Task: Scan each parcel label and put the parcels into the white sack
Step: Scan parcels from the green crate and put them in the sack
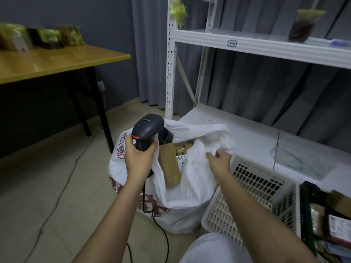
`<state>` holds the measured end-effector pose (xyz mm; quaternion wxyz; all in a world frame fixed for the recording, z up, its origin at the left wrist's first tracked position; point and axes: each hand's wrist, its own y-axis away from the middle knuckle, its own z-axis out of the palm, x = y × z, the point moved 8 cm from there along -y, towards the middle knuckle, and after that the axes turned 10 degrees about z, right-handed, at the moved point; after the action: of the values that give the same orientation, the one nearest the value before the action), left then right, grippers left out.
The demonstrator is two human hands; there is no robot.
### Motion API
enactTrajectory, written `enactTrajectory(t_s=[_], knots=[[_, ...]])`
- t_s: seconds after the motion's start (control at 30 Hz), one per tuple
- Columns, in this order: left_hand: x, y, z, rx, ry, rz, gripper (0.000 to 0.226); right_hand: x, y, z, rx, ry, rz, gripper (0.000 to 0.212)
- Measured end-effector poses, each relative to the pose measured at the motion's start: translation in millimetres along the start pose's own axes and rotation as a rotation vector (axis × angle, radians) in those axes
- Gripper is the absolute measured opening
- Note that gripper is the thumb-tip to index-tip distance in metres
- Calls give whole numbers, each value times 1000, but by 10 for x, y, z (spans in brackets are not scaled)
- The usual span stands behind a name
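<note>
Head view: both hands over the white sack point(182, 188) on the floor.
Left hand point(139, 155): clamped on the black scanner point(147, 131) handle.
Right hand point(218, 158): pinching the sack's rim, holding it apart.
Parcel point(170, 165): brown box inside the sack mouth, tilted, label partly visible.
White basket point(252, 194): just beside the sack.

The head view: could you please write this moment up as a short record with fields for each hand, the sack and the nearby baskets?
left hand: left hand grips the black scanner over the sack
right hand: right hand pinches the rim of the white sack, holding it open
sack contents: brown parcel standing tilted inside, label partly visible
white basket: right of the sack, looks empty
dark basket: far right, holds more parcels
</note>
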<state>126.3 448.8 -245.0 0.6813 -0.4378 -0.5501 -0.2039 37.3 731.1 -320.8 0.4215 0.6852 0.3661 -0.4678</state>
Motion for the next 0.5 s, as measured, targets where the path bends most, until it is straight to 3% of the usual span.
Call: enactTrajectory(t_s=[0.1,0.17,0.23,0.33,0.5], knots=[[43,12,-117,51,-12,10,41,-1039,164,-328,147,54,-380,23],[62,32,-150,70,-26,7,41,-1270,175,-568,225,92,-478,13],[88,78,-171,88,-51,-1,39,-1104,108,-699,209,221,-443,11],[169,181,-161,91,-82,4,38,-721,122,-737,50,342,-323,23],[544,514,189,-49,-65,68,40,-400,519,-960,-141,108,-178,47]])
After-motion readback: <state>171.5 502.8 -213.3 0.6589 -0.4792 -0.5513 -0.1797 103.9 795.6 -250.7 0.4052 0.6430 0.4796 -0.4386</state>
